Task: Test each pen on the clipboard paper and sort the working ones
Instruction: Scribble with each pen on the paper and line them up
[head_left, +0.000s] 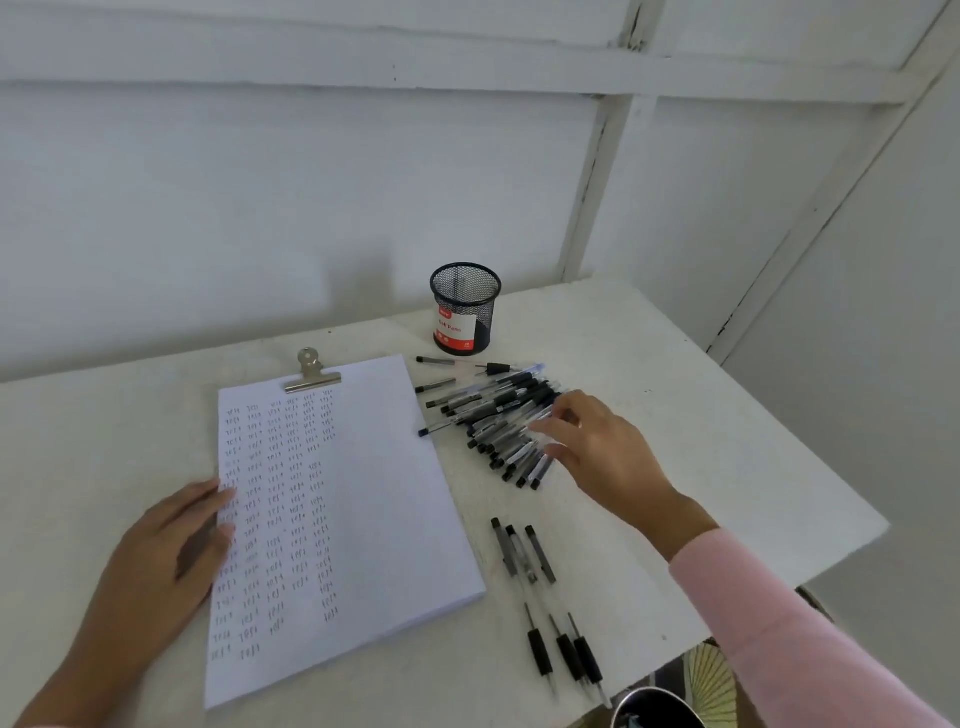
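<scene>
A clipboard with white paper (374, 499), held by a metal clip (311, 371), lies in the middle of the table; several columns of small test scribbles cover its left half. My left hand (176, 540) rests flat on the paper's left edge. To the right of the paper lies a pile of several black-and-clear pens (498, 415). My right hand (592, 447) reaches into the pile's right side, its fingertips touching the pens; whether they pinch one is hidden. Three pens (545, 597) lie side by side near the front edge.
A black mesh pen cup (464, 309) with a red and white label stands behind the pile, near the wall. The white table (727, 441) ends close at the right and front right. A dark round object (657, 706) sits below the front edge.
</scene>
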